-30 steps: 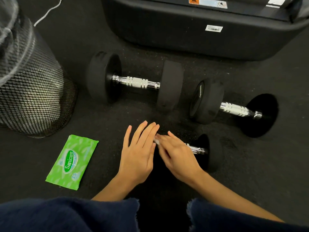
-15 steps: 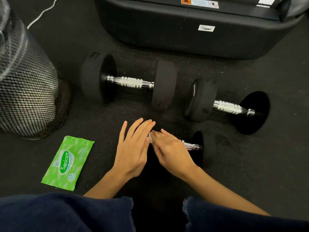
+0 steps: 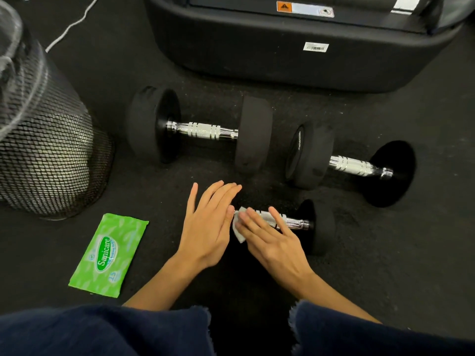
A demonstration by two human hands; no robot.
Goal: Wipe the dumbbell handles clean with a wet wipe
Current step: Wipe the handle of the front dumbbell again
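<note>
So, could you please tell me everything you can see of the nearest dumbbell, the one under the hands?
The nearest dumbbell lies on its side on the dark floor. Its handle looks like shiny ribbed chrome; one round black end shows at the right, the other is hidden. The right hand lies over the handle with straight fingers, pressing a white wet wipe to it. The left hand rests open at the left end.

Three dumbbells lie on the floor: one (image 3: 295, 223) under the hands where the wipe is held, one (image 3: 203, 129) beyond that grip and slightly left, one (image 3: 352, 165) beyond it to the right. One white wet wipe (image 3: 239, 231) sits at the grip itself. One green wipes packet (image 3: 109, 254) lies left of the grip. One mesh bin (image 3: 43, 145) stands farther left. Two hands show, the left hand (image 3: 208, 224) and the right hand (image 3: 272, 242).
</note>
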